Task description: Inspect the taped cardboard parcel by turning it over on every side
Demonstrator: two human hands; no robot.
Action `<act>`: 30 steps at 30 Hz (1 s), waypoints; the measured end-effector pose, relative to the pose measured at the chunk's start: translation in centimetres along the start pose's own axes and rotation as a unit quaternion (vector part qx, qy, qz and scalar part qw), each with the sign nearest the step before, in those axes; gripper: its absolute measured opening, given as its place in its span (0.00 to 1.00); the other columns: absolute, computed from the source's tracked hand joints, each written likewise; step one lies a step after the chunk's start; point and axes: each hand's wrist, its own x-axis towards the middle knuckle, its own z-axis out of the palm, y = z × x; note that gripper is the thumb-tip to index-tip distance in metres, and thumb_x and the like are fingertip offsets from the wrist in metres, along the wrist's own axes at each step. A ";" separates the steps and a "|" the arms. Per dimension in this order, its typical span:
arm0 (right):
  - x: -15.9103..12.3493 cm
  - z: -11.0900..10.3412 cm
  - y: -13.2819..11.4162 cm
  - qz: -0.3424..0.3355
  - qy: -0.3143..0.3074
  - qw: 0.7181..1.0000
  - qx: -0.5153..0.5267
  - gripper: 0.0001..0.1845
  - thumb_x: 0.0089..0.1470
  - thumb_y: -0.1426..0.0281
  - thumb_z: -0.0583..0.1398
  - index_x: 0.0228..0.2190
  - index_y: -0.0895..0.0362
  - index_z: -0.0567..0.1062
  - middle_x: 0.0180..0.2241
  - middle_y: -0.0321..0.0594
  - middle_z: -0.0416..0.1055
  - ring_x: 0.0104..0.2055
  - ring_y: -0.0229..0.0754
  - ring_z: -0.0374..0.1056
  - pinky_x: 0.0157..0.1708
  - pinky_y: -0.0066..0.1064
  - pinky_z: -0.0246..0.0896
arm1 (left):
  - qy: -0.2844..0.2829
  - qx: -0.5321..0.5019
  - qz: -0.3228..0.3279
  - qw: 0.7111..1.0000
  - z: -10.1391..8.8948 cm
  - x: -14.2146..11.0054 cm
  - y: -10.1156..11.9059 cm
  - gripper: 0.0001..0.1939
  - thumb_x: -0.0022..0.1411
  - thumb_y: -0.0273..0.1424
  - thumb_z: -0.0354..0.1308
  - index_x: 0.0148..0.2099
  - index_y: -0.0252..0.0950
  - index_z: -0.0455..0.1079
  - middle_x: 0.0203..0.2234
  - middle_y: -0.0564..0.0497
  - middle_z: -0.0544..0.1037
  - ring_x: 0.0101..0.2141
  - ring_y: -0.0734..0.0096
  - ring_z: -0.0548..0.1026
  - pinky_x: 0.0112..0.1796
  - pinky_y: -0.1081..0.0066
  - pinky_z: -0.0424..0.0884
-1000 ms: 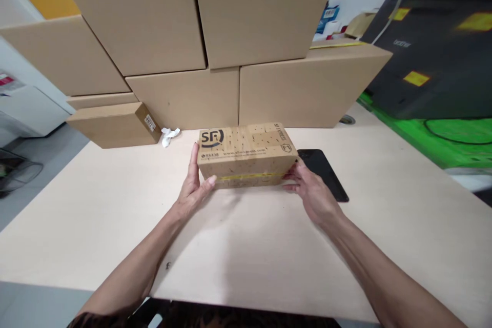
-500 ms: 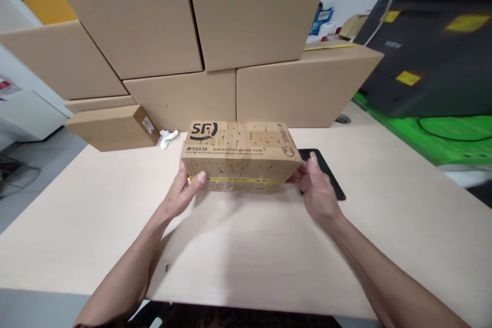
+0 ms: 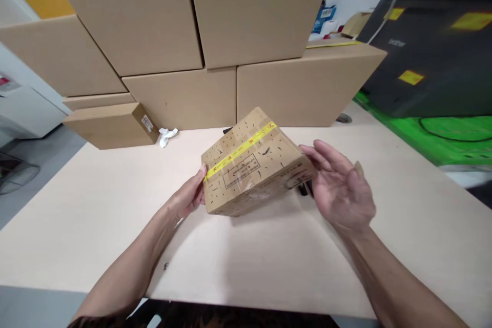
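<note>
A brown cardboard box (image 3: 242, 164) with yellow printed tape and black speckles is held tilted over the table (image 3: 269, 266). My left hand (image 3: 192, 189) grips its left corner, thumb on the near face and fingers partly hidden behind. At the box's right end, my right hand (image 3: 342, 184) is spread with the palm turned up. Its fingertips touch or lie just beside the box's edge. Only a small dark part of the black flat device (image 3: 303, 188) shows under the right end; the box and hand hide the rest.
Large cardboard boxes (image 3: 180, 100) are stacked along the back. A flatter box (image 3: 107, 125) with a label leans at the left, beside crumpled white paper (image 3: 167, 137). A roll of tape (image 3: 344, 119) lies at the back right. A dark machine (image 3: 418, 41) stands on a green surface (image 3: 442, 138).
The box has been turned over, from its logo side to its yellow-taped side, and now sits at a slant. My right hand has opened and rotated palm up; my left still grips.
</note>
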 end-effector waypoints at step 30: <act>0.5 -1.1 -0.9 0.011 0.087 0.994 -0.066 0.19 0.60 0.64 0.70 0.54 0.42 0.82 0.62 0.39 0.79 0.72 0.56 0.67 0.76 0.63 0.52 | -0.161 0.206 0.068 0.963 1.5 -1.5 0.5 0.47 0.69 0.66 0.52 0.72 0.33 0.68 0.32 0.42 0.85 0.26 0.66 0.73 0.32 0.67 0.69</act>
